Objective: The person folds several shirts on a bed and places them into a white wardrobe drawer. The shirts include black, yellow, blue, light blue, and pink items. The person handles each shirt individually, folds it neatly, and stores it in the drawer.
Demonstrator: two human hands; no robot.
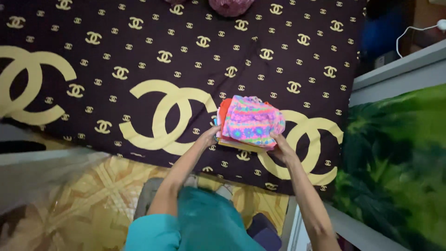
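Note:
A small stack of folded clothes (250, 122), topped by a bright pink, blue and green patterned piece with orange and red layers under it, lies on a dark brown bedspread (139, 56) with cream interlocking-ring patterns. My left hand (210, 136) grips the stack's left edge. My right hand (280, 145) holds its lower right corner. Both arms reach forward from my teal top.
A green patterned cloth (395, 162) covers a surface at the right, behind a pale grey ledge (399, 69). A pink bundle (230, 6) lies at the bedspread's far edge. Yellow patterned flooring (88, 204) lies below the bed. A white cable (413, 30) hangs at top right.

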